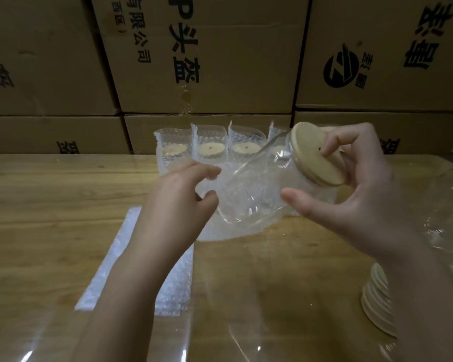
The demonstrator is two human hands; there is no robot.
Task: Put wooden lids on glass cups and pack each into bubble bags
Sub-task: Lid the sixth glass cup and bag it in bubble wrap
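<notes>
Cup [285, 176] slanted, lid [317, 155] up-right (R hand [351, 197] grips), base prob. in bag [220, 228]

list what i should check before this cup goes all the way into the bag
1. Lid on cup: ok. The lid covers the mouth of the cup.
2. Grip on cup: ok. The right hand holds it tilted, thumb under the glass and a fingertip on the lid.
3. Bag held: ok. The left hand pinches the bag at its edge.
4. Cup base inside bag: cannot tell. Clear glass and clear film blur together.
5. Free spot in the back row: cannot tell. Four packed cups stand there, and the held cup hides the row's right end.
</notes>
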